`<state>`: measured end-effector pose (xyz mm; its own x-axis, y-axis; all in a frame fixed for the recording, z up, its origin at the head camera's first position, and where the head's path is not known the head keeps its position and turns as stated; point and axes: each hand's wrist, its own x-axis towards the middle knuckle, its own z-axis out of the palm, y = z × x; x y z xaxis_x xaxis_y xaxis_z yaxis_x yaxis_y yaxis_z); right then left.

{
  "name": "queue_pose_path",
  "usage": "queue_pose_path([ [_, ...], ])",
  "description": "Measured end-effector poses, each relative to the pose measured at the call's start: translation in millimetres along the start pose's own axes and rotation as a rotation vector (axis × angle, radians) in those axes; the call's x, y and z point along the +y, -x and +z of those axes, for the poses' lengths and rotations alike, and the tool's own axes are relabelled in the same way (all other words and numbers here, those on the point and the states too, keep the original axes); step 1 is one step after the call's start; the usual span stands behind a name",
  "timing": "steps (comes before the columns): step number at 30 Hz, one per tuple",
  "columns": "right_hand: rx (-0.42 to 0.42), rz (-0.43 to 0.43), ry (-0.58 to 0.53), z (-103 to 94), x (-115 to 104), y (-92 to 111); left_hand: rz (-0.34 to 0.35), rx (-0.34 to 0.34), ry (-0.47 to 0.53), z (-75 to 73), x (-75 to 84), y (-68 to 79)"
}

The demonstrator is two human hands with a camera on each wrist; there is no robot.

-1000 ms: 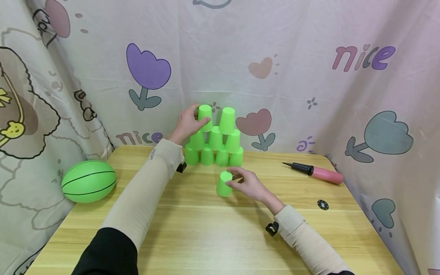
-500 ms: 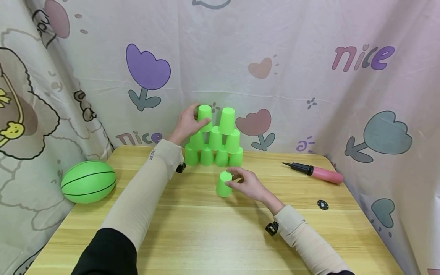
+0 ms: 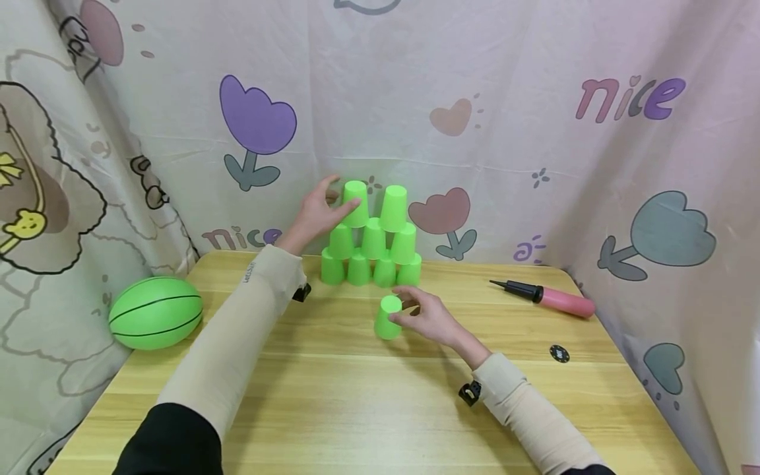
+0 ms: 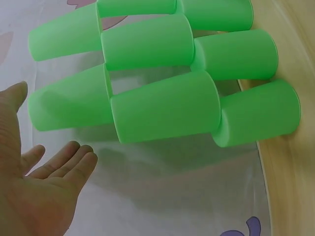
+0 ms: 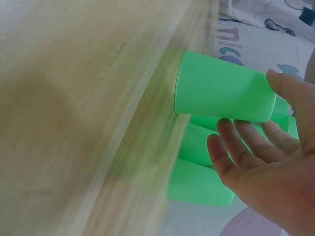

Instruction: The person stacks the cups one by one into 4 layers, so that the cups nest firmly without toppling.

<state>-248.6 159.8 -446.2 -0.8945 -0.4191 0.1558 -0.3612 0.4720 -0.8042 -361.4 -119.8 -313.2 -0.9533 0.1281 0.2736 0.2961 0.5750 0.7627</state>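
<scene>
Upside-down green cups stand in tiers at the back of the table: several in the bottom row, three in the middle row (image 3: 373,239), two on top. Just left of the upper left cup (image 3: 356,201) is my left hand (image 3: 313,214), its fingers spread; the left wrist view shows a gap between those fingers (image 4: 81,172) and the cup. Nearer the front, one more upside-down green cup (image 3: 387,324) stands alone on the table. My right hand (image 3: 429,319) holds it lightly between thumb and fingers, as the right wrist view also shows.
A green ball (image 3: 156,313) with black lines sits at the table's left edge. On the right lie a pink and black hand pump (image 3: 549,299) and a black poker chip (image 3: 559,353). A printed curtain (image 3: 368,99) hangs close behind the cups.
My left hand has let go of the upper left cup and drawn slightly left, its fingers opening. That cup stays on the stack. The right hand and its cup have not moved.
</scene>
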Motion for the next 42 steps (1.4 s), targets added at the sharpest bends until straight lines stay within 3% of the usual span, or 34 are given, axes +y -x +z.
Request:
queue_pose_path([
  [10,-0.016,0.029,0.026,0.7,2.2,0.9,0.042,-0.014,0.018,-6.8,-21.5,17.3],
  [18,0.020,-0.011,0.056,-3.7,-4.7,-2.7,0.075,-0.047,0.029,-6.4,-52.6,32.9],
  [33,0.064,-0.055,0.070,-17.2,-28.1,-9.2,0.000,-0.087,-0.071,20.9,-109.0,48.8],
  [42,0.093,-0.056,0.061,-29.7,-43.9,-13.1,-0.003,-0.081,-0.057,29.0,-121.7,55.4],
])
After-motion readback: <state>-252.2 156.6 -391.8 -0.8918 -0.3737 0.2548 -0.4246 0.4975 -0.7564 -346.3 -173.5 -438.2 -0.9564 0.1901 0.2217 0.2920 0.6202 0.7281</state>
